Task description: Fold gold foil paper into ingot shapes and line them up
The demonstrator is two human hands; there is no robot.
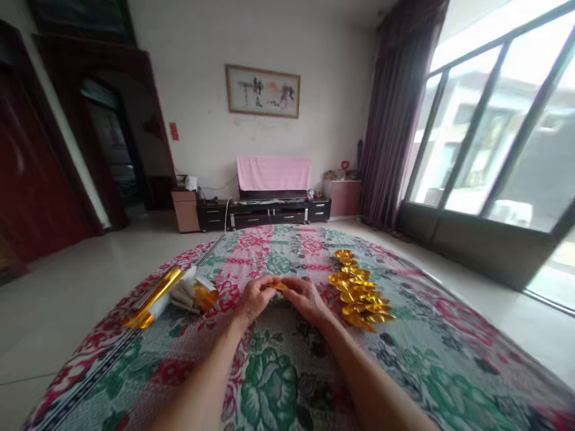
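Gold foil, one small piece (278,286) of it, sits between two hands, held up over the middle of the tabletop (269,389), which a single flowered cloth in red, green and white covers. The left hand (256,298) has its fingers closed together on the piece's left end; the right hand (306,296) pinches the other end, its fingers likewise drawn in with little gap showing. The two hands nearly meet, and most of the piece is hidden behind them.

To the right stands one cluster of folded gold shapes (357,290), well over half a dozen, laid in an overlapping row; they crowd too closely for an exact count. To the left lie one shiny gold roll (159,293), slanting, and just beside it one bundle of pale sticks (183,297), too blurred to number, with one crumpled gold scrap (205,297) at its right end.
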